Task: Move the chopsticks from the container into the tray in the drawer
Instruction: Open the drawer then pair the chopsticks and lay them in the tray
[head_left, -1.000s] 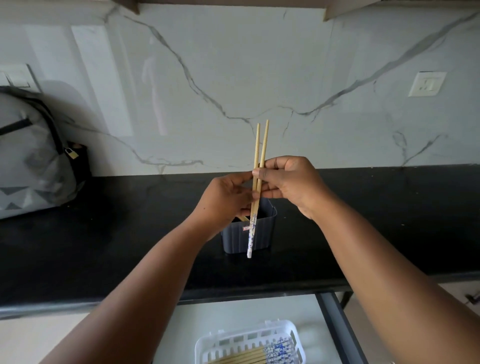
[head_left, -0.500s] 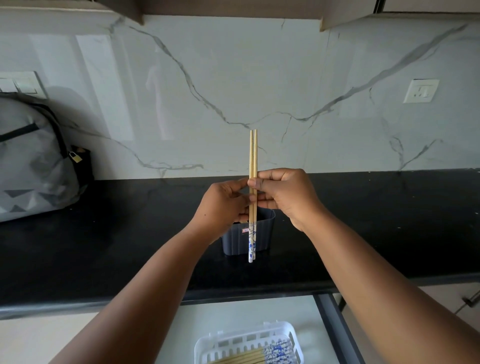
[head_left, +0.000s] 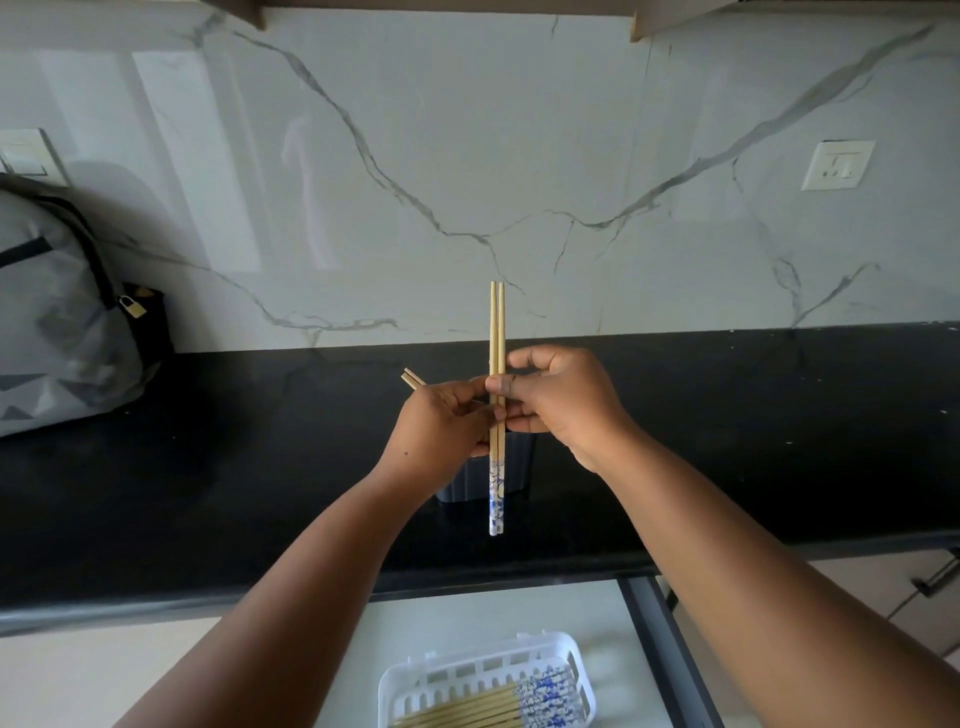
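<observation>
The right hand (head_left: 558, 397) pinches 2 thin bamboo chopsticks (head_left: 497, 364) between thumb and curled fingers, holding them upright and pressed side by side; their plain tan tips point up against the wall, their blue-and-white patterned ends hang down in front of the container (head_left: 511, 475). The left hand (head_left: 441, 426) is curled round 2 more sticks (head_left: 412, 378), whose square-cut tan ends jut out up and to the left behind its knuckles; its fingertips meet the upright pair just beside the right thumb. The container is a small dark ribbed plastic tub standing on the glossy black counter (head_left: 727, 441), mostly hidden by both hands. Below the counter edge, the open drawer (head_left: 493, 613) has a pale smooth floor and a dark side rail; in it lies a white slotted plastic tray (head_left: 415, 680) with rounded corners, holding a row of chopsticks laid flat, patterned ends to the right. A grey fabric backpack (head_left: 57, 312) with a small brass padlock (head_left: 134, 306) leans against the veined marble wall (head_left: 467, 156) at left.
</observation>
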